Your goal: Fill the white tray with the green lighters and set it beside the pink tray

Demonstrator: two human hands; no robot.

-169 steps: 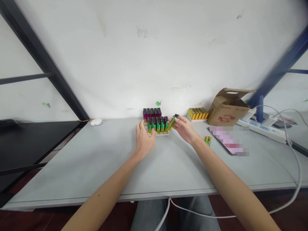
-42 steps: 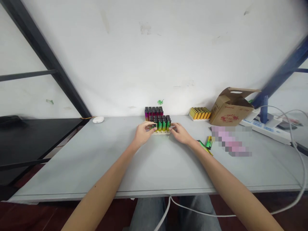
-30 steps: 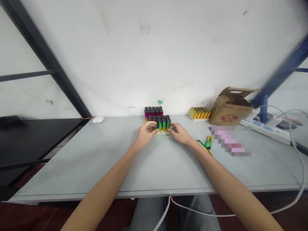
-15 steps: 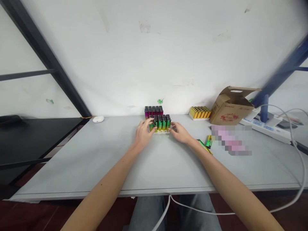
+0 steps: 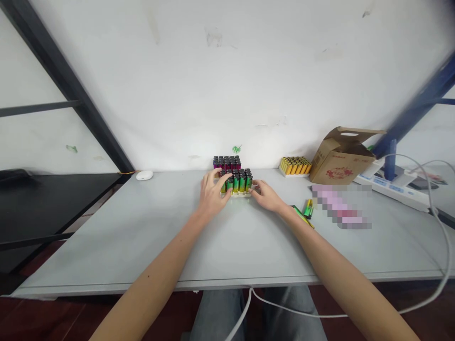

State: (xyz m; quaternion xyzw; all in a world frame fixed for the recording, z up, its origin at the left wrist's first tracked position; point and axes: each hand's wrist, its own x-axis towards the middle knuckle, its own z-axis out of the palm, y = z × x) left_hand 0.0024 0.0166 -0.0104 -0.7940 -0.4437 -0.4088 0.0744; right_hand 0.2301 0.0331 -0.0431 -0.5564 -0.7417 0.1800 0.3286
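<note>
Green-and-yellow cylinders with black tops, which look like batteries (image 5: 242, 183), stand upright in rows in a low white tray (image 5: 241, 194). My left hand (image 5: 212, 193) is at the tray's left end, thumb and fingers spread apart around the front-left battery. Whether the fingertips touch it cannot be told. My right hand (image 5: 266, 196) grips the tray's right front corner, its thumb at the front and its fingers along the side. Directly behind stands a set of purple batteries (image 5: 227, 162) with black tops, partly hidden by the green ones.
Yellow batteries (image 5: 295, 166) fill another tray at the back right, beside an open cardboard box (image 5: 336, 158). Loose green-and-yellow batteries (image 5: 308, 208) lie near my right forearm. A white power strip (image 5: 394, 189) with cables is at the right, a white earbud case (image 5: 144, 175) at the left.
My left hand's thumb and fingers have spread apart from the front-left battery, which now stands straighter in the row. My right hand stays at the tray's corner.
</note>
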